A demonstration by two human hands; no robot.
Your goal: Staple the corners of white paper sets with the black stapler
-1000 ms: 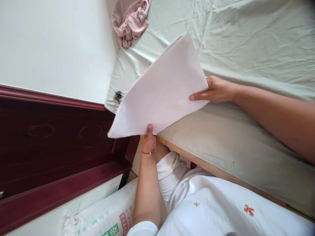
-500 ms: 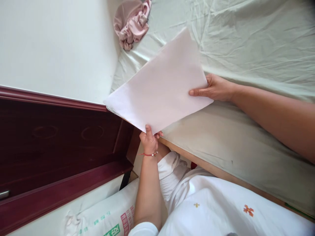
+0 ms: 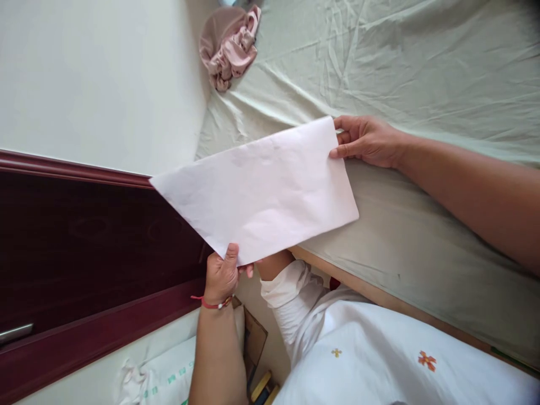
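Observation:
White paper [image 3: 261, 191], blank on the side facing me, is held up between my hands, slightly tilted; whether it is one sheet or several I cannot tell. My left hand [image 3: 223, 275], with a red string bracelet [image 3: 217, 304] at the wrist, grips the lower left corner, thumb on top and fingers beneath. At the right end, my right hand [image 3: 367, 140] pinches the edge near the upper corner, thumb in front and the other fingers partly behind. Under the paper lies the edge of a bed with a pale green sheet [image 3: 422, 84].
A pink satin cloth bundle [image 3: 230, 48] lies on the bed by the white wall [image 3: 93, 84]. Dark red wooden furniture [image 3: 84, 225] stands at left. Below it are a white printed bag [image 3: 164, 371] and a cardboard piece [image 3: 253, 337]. The bed's wooden edge [image 3: 358, 284] runs beside my legs.
My left hand has moved down and left with its corner. The paper's upper edge has dropped, so it looks flatter and wider. My right hand has shifted closer to the upper right corner.

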